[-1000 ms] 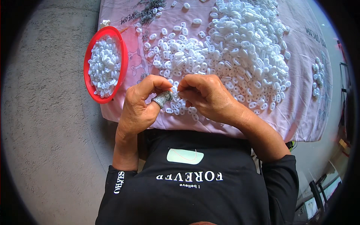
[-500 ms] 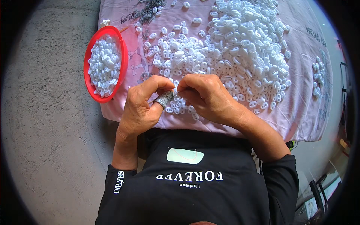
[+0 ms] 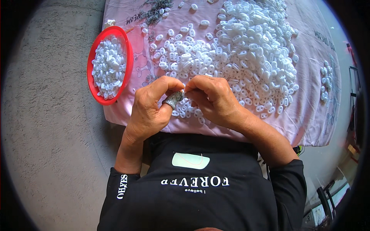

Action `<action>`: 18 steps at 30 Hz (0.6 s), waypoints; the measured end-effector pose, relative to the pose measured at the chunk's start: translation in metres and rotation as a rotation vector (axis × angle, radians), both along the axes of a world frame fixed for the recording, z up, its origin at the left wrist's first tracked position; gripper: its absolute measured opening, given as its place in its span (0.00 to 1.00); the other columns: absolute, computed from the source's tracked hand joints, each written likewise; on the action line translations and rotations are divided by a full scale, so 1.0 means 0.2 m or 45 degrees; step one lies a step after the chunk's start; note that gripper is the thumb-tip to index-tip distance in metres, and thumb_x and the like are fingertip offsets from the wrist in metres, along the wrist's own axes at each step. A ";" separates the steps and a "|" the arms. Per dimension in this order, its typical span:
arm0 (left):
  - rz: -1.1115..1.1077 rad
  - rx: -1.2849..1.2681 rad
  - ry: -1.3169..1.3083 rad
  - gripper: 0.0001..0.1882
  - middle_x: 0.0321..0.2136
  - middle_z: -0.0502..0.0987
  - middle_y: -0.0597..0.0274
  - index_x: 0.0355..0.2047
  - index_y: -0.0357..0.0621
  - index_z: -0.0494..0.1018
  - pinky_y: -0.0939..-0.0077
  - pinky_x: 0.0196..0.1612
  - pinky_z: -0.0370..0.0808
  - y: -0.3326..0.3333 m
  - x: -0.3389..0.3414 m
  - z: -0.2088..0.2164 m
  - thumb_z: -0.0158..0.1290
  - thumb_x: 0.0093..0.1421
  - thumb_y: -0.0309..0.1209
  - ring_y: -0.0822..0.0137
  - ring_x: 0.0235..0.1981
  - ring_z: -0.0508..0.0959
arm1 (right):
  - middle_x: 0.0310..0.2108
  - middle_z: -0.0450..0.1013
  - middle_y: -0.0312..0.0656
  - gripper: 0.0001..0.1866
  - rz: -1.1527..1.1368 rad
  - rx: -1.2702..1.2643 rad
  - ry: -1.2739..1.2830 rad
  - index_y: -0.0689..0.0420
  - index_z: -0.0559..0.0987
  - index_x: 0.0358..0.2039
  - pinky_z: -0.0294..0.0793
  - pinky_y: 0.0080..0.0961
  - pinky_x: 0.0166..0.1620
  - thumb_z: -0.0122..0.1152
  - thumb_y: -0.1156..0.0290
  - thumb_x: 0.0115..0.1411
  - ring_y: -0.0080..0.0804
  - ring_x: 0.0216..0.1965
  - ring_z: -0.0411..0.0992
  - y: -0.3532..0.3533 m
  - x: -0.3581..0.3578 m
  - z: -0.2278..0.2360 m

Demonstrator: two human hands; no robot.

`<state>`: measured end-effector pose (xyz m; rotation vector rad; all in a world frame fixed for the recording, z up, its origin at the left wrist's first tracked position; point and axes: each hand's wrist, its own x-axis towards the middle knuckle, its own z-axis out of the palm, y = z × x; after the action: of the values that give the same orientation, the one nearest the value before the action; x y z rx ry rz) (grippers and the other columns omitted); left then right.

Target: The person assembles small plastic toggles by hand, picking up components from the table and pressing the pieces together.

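My left hand (image 3: pixel 151 106) is closed in a pinch, with a grey knitted sleeve (image 3: pixel 173 100) on its thumb. Its fingertips meet those of my right hand (image 3: pixel 216 98), also pinched, in front of my chest over the near edge of the table. Whatever lies between the fingertips is mostly hidden; only a speck of white shows there. Just beyond and below both hands are loose small white oval plastic pieces (image 3: pixel 189 61), many with two holes. They run into a large heap of the same pieces (image 3: pixel 258 50) at the right.
A red basin (image 3: pixel 129 71) full of white pieces stands at the left edge of the pink patterned cloth (image 3: pixel 308 77). A small heap of greyish bits (image 3: pixel 156 13) lies at the far left. More pale pieces (image 3: pixel 326 81) form a strip at the far right.
My left hand has shifted slightly right and its thumb has tilted up, so the fingertips of both hands are now closer together. My right hand has barely moved.
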<state>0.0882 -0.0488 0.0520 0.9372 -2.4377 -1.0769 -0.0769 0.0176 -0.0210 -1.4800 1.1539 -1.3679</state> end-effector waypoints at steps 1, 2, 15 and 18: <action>0.013 0.036 0.046 0.19 0.29 0.77 0.53 0.36 0.36 0.71 0.74 0.38 0.75 0.00 0.00 -0.01 0.44 0.43 0.10 0.62 0.34 0.80 | 0.22 0.73 0.43 0.04 0.009 0.041 -0.035 0.63 0.74 0.30 0.72 0.24 0.25 0.56 0.84 0.53 0.28 0.22 0.75 0.00 0.00 0.00; 0.028 0.072 0.091 0.19 0.29 0.77 0.54 0.36 0.36 0.71 0.74 0.39 0.75 0.00 0.00 -0.01 0.44 0.43 0.09 0.63 0.34 0.80 | 0.22 0.73 0.43 0.04 0.012 0.038 -0.034 0.63 0.74 0.30 0.72 0.24 0.25 0.56 0.84 0.53 0.28 0.22 0.75 0.00 0.00 0.00; 0.289 0.479 0.279 0.12 0.33 0.74 0.65 0.40 0.37 0.71 0.81 0.43 0.72 0.03 0.06 -0.11 0.52 0.54 0.16 0.75 0.37 0.75 | 0.24 0.74 0.36 0.05 0.086 0.568 -0.685 0.64 0.76 0.33 0.74 0.16 0.31 0.57 0.75 0.60 0.19 0.27 0.73 -0.01 -0.03 0.06; 0.265 0.537 0.353 0.10 0.32 0.74 0.65 0.38 0.36 0.71 0.82 0.42 0.72 0.05 0.02 -0.12 0.52 0.55 0.16 0.76 0.35 0.75 | 0.26 0.75 0.37 0.06 0.111 0.574 -0.703 0.64 0.76 0.35 0.76 0.17 0.33 0.57 0.74 0.60 0.20 0.29 0.75 -0.01 -0.03 0.05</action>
<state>0.0920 -0.0381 0.0279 1.0525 -1.8809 -1.5575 -0.0830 0.0153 -0.0111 -0.7573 0.9399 -1.2418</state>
